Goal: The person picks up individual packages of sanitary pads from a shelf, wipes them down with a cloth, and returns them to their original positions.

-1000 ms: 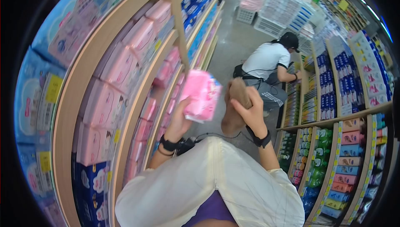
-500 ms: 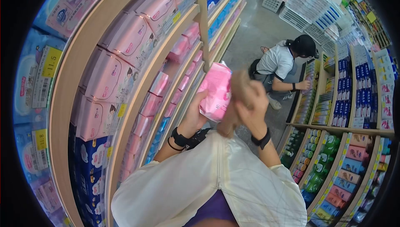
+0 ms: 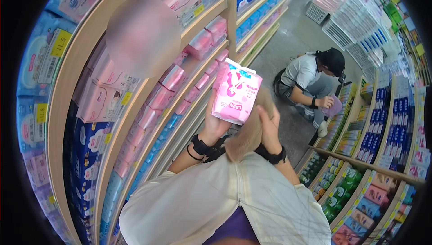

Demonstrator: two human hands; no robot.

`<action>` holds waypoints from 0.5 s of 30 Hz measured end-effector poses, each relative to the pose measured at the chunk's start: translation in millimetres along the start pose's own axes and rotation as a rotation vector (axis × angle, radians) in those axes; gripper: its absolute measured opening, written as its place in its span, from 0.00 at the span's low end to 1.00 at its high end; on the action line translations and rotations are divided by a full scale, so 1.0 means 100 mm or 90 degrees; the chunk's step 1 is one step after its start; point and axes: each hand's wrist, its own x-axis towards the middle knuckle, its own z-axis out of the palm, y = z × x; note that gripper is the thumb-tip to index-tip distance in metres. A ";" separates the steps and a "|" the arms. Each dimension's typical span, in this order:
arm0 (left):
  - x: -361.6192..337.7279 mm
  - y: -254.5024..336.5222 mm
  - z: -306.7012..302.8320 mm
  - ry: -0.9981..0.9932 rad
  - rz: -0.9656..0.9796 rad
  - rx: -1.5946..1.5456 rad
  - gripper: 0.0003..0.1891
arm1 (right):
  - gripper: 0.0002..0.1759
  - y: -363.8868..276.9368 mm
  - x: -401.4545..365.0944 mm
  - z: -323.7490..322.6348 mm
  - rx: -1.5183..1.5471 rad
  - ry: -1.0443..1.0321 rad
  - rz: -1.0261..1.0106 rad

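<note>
A pink and white package [image 3: 236,94] with printed lettering is held up in front of my chest. My left hand [image 3: 217,121] grips it from its left side and from below. Just right of the package, my right hand [image 3: 269,130] has its fingers around a brown cloth [image 3: 246,139], which hangs down towards my jacket. The cloth's upper part lies beside the package's right edge; whether they touch is unclear.
Curved shelves [image 3: 67,87] with pink, blue and dark blue packs rise at the left. A person [image 3: 306,76] in a black cap crouches ahead, a purple cloth in one hand, by shelves of goods [image 3: 375,110]. White baskets [image 3: 337,33] stand farther back.
The package has turned so its printed face shows. My right hand and the cloth have moved slightly lower. The crouching person now holds a purple cloth. The view has shifted.
</note>
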 end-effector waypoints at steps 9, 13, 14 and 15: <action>-0.01 0.18 0.16 0.032 -0.050 0.480 0.22 | 0.20 0.10 0.32 -0.57 -0.150 -0.191 0.074; 0.02 -0.06 0.11 0.065 0.045 0.701 0.20 | 0.20 0.31 0.49 -0.71 -0.129 -0.205 0.159; -0.01 -0.10 0.19 0.090 0.012 0.729 0.24 | 0.18 0.40 0.52 -0.71 -0.117 -0.189 0.145; -0.02 -0.12 0.20 0.099 0.028 0.729 0.24 | 0.16 0.44 0.55 -0.70 -0.103 -0.173 0.130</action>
